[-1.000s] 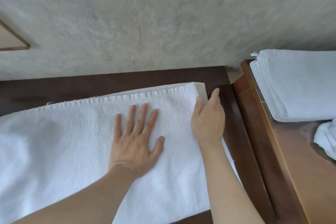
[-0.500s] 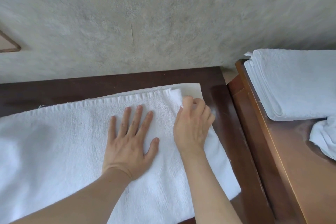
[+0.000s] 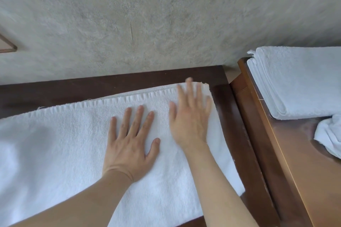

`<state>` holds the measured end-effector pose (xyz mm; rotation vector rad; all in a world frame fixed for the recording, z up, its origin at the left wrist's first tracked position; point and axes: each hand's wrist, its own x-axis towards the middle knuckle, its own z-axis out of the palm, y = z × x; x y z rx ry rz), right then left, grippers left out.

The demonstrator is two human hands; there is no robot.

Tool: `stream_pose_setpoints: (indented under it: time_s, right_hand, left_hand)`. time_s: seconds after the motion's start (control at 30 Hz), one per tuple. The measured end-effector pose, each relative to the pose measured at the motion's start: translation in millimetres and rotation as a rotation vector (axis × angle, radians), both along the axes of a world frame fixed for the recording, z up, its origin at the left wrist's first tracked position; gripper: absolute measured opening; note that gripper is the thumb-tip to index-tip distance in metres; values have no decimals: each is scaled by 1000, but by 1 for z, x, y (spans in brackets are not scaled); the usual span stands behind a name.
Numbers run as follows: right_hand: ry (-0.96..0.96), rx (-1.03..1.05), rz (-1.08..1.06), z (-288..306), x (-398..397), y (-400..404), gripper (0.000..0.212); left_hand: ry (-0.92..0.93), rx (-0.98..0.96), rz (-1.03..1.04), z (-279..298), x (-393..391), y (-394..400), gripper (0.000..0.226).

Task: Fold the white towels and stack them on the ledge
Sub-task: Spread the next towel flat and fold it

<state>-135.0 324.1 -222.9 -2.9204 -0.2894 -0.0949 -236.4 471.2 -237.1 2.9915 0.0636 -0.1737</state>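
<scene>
A white towel (image 3: 60, 145) lies spread flat on a dark wooden surface (image 3: 77, 86), running off the left edge of the view. My left hand (image 3: 131, 142) presses flat on its middle with fingers straight and spread. My right hand (image 3: 191, 116) lies flat beside it, fingers straight, over the towel's far right corner; it is motion-blurred. On the lighter wooden ledge (image 3: 287, 156) to the right sits a stack of folded white towels (image 3: 299, 81).
A crumpled white towel (image 3: 330, 136) lies on the ledge in front of the stack, at the right edge. A rough grey wall (image 3: 166, 20) rises directly behind the dark surface. A wooden frame corner (image 3: 7, 47) shows at far left.
My right hand went from the towel's right edge to pinching its far corner, and now lies flat with straight fingers over that corner. My left hand stayed pressed on the towel.
</scene>
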Motion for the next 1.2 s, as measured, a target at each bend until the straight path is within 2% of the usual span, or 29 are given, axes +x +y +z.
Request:
stream_pose_setpoints:
  time_s: [0.03, 0.1, 0.27, 0.33, 0.43, 0.5, 0.53, 0.67, 0.7, 0.73, 0.8, 0.87, 0.93, 1.1, 1.13, 1.2]
  right_hand:
    - [63, -5, 101, -5, -9, 2, 56]
    - [151, -41, 121, -10, -9, -7, 61]
    - [233, -55, -164, -5, 20, -37, 63]
    - [201, -65, -186, -2, 9, -33, 67]
    - [148, 15, -1, -1, -36, -9, 66]
    - [183, -28, 116, -5, -65, -7, 64]
    - [196, -68, 100, -5, -71, -15, 63]
    - [219, -101, -301, -2, -68, -54, 64]
    - [210, -86, -337, -1, -71, -52, 66]
    - [187, -45, -311, 0, -79, -44, 67]
    - [165, 29, -124, 0, -106, -23, 65]
    - [176, -21, 46, -4, -129, -21, 62]
    - [209, -80, 16, -6, -133, -43, 61]
    - [199, -149, -237, 0, -123, -83, 68]
    - [180, -119, -211, 2, -124, -76, 70]
    - [158, -62, -24, 0, -133, -57, 68]
  left_hand:
    - [1, 1, -2, 0, 0, 0, 70]
    - [5, 1, -3, 0, 0, 0, 70]
    - [7, 11, 7, 1, 0, 1, 71]
    - [9, 14, 8, 1, 0, 1, 71]
    - [2, 3, 14, 2, 0, 0, 72]
    - [3, -7, 18, 2, -1, 0, 73]
    - [0, -3, 16, 2, -1, 0, 73]
    - [-10, 8, 15, 2, 0, 1, 73]
    - [-14, 2, 17, 2, 0, 1, 73]
    - [-16, -3, 19, 2, -1, 0, 73]
    - [-26, -1, 21, 0, -1, 0, 74]
    - [-24, -3, 27, 0, -1, 1, 74]
    - [-27, -6, 22, -1, -1, 0, 74]
    - [-31, -10, 22, 0, -1, 1, 74]
    - [-28, -11, 22, 0, -1, 1, 74]
    - [-35, -11, 25, 0, -1, 1, 73]
